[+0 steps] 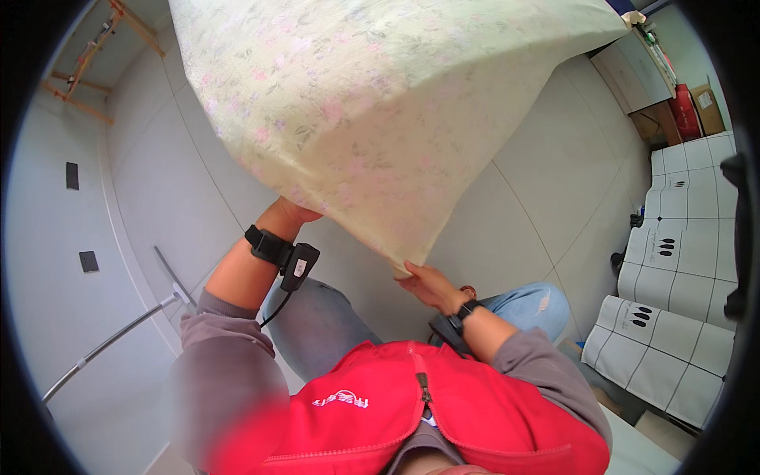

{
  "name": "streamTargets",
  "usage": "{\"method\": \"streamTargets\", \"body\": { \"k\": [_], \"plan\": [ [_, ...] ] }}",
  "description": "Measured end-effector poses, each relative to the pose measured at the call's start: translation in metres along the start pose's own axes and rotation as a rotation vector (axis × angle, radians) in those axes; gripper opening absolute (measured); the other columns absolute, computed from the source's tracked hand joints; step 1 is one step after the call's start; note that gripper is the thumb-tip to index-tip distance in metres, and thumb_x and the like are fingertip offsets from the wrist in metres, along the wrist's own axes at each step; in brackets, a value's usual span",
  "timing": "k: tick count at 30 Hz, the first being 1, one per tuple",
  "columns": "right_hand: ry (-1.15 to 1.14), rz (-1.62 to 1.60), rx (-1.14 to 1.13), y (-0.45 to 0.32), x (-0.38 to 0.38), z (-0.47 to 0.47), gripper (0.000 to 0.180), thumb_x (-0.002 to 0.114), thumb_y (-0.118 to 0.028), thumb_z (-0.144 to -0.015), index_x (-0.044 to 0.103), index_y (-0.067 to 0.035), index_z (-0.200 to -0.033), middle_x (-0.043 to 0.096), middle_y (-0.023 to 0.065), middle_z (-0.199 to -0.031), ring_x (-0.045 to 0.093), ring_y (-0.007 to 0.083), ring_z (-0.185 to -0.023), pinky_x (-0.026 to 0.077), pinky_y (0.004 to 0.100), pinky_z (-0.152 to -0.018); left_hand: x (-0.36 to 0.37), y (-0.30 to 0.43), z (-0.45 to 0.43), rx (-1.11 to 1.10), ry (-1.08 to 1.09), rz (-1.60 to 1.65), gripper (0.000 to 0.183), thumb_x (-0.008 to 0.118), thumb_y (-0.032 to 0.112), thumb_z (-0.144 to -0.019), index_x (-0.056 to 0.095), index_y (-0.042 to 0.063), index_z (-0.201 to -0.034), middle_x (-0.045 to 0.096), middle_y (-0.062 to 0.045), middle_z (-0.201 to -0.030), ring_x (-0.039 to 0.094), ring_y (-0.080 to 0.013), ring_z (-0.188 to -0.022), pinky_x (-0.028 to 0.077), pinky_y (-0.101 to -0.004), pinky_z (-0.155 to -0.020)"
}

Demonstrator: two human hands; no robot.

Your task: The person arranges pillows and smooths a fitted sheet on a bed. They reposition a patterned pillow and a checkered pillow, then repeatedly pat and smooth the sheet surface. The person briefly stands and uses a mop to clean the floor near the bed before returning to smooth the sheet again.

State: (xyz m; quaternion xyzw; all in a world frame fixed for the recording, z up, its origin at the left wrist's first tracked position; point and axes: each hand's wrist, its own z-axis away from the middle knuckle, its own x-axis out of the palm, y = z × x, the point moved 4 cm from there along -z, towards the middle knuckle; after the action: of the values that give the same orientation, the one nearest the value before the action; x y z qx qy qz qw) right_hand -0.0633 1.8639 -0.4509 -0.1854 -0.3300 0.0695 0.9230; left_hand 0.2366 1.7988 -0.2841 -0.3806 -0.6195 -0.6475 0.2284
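Observation:
A pale cream cloth with pink and purple flowers (332, 110) is draped over something at the top of the view and hangs down towards me. Its pointed lower corner is pinched between the thumb and fingers of my right hand (432, 286). My left hand (295, 212) reaches under the cloth's left edge; its fingers are hidden behind the fabric, so their grip does not show. Black straps sit on both wrists, and the left one carries a small black device (300, 267) with a cable.
A squeegee or mop with a metal pole (122, 333) leans at the left, near the wall. Wooden legs (89, 65) stand at the upper left. Along the right are chairs with white checked covers (671, 249), a white cabinet (632, 71) and a cardboard box (708, 110). Large tiles (516, 219) cover the floor.

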Motion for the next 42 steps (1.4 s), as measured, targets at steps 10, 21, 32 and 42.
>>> {"method": "streamTargets", "body": {
  "k": [10, 21, 32, 42],
  "plan": [
    [0.399, 0.527, -0.087, -0.02, 0.039, -0.148, 0.056, 0.075, -0.04, -0.079, 0.054, 0.005, -0.106, 0.064, 0.0143, -0.099, 0.061, 0.0207, -0.089, 0.049, 0.0335, -0.073, -0.022, 0.009, 0.006, 0.089, -0.076, -0.385, 0.061, 0.058, 0.027, -0.094, 0.032, 0.009, -0.146, 0.039, -0.009, -0.147, 0.041, -0.0252, -0.131, 0.036, -0.0431, -0.109],
    [0.394, 1.277, -1.291, -0.119, 0.207, -0.036, 0.033, 0.071, -0.026, -0.077, 0.056, -0.003, -0.095, 0.06, 0.013, -0.088, 0.06, 0.0331, -0.082, 0.049, 0.044, -0.071, -0.022, 0.013, 0.007, 0.094, -0.067, -0.598, 0.051, 0.058, 0.023, -0.094, 0.041, 0.006, -0.139, 0.044, -0.01, -0.141, 0.043, -0.0251, -0.128, 0.036, -0.0413, -0.108],
    [0.079, 1.528, -1.205, -0.109, 0.213, -0.041, 0.008, 0.062, -0.009, -0.075, 0.058, -0.003, -0.073, 0.06, 0.0166, -0.075, 0.06, 0.0369, -0.076, 0.048, 0.0469, -0.064, -0.01, 0.022, 0.003, -0.015, 0.034, -0.79, 0.039, 0.057, 0.016, -0.094, 0.051, 0.004, -0.13, 0.053, -0.011, -0.132, 0.048, -0.0246, -0.124, 0.039, -0.0402, -0.105],
    [-0.093, 1.448, -0.905, -0.128, 0.19, -0.015, 0.021, 0.06, -0.02, -0.081, 0.059, -0.003, -0.069, 0.061, 0.0177, -0.073, 0.059, 0.0391, -0.072, 0.045, 0.0487, -0.063, 0.008, 0.037, 0.079, -0.069, 0.444, -1.033, 0.026, 0.055, 0.007, -0.093, 0.061, -0.001, -0.117, 0.064, -0.011, -0.116, 0.057, -0.0215, -0.109, 0.044, -0.0352, -0.097]
  ]
}}
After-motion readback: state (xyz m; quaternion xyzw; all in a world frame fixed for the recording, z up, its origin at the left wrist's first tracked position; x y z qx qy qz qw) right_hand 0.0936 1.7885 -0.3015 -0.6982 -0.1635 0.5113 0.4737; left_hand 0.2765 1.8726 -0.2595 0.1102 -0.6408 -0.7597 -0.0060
